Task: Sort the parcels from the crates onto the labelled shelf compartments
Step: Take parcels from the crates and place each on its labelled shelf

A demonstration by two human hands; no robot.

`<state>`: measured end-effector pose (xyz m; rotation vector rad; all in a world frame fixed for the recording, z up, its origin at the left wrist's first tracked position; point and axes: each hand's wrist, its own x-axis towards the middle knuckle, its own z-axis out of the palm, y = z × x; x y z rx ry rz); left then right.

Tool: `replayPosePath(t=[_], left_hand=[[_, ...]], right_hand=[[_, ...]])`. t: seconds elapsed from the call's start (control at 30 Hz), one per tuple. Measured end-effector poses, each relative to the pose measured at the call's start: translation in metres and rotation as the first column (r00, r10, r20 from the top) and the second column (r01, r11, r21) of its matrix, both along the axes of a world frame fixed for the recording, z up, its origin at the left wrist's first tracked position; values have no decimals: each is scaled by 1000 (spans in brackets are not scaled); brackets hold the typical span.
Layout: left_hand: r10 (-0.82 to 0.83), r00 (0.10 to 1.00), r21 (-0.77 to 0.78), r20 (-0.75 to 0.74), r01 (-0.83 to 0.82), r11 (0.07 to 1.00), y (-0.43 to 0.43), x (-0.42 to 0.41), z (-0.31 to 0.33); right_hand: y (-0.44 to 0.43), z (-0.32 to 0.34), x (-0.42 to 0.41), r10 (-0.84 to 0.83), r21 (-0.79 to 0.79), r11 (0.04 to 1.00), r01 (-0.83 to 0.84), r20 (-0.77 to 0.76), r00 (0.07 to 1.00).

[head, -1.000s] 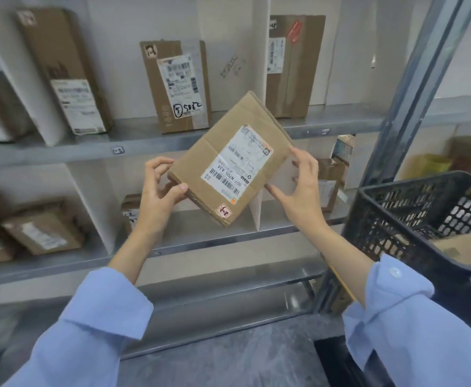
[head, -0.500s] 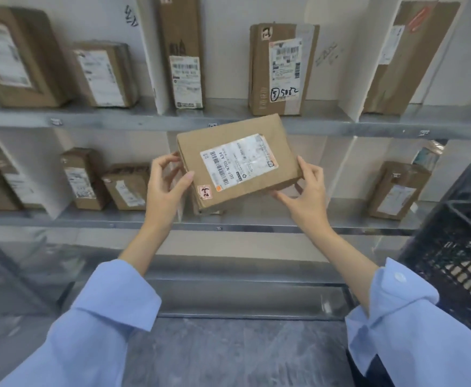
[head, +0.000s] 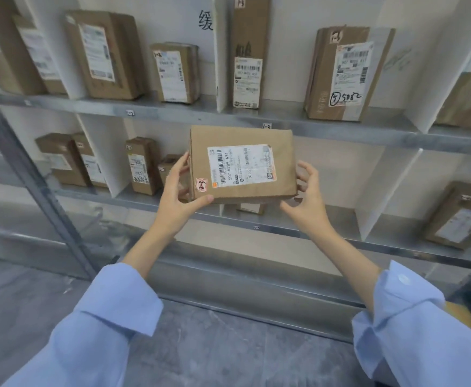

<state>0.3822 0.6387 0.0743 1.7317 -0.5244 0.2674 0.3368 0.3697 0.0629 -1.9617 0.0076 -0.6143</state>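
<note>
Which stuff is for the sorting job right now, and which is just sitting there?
For the job: held parcel, left hand gripping it, right hand at its edge, shelf.
Just sitting: tall parcel, 5082 parcel, floor.

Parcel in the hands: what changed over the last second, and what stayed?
The parcel rotated from corner-up to level. The left hand still grips its lower left corner; the right hand stays at its right edge, contact unclear now. Unchanged: the label faces the camera.
</note>
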Motion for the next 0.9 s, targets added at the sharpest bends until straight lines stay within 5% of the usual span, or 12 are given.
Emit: replayPosePath(t=[0.5, 0.9], left_hand=[[93, 996, -199, 3, -90, 976, 34, 6, 18], [16, 999, -262, 31, -7, 965, 26, 27, 38]], right_hand=[[15, 3, 26, 40, 3, 999, -41, 60, 997], [6, 0, 19, 107, -346, 935, -79, 61, 992]])
